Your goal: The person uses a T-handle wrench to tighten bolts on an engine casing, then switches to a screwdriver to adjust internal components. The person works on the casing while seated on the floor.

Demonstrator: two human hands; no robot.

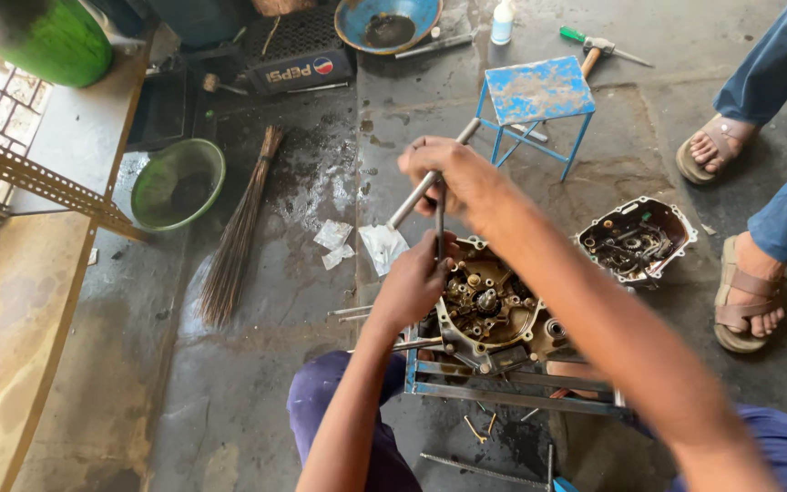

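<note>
While we scan from the left, we meet a green basin (178, 182) on the wet floor (257, 364), then a straw broom (234, 237) lying lengthwise beside it, and a few torn white paper scraps (334, 241) further on. Next comes our left hand (416, 278), fingers closed around a thin dark rod (440, 219) held upright, its lower end at the rim of the open engine case (489, 305). That case sits on a blue metal frame (503, 387) between our knees, gears and bearings showing. Just above, our right hand (453, 173) is wrapped in a fist around a long grey metal bar (425, 182) slanting up toward a small blue stool (537, 91). Further right lies a detached engine cover (638, 239), inner side up, near another person's sandalled feet (744, 292).
</note>
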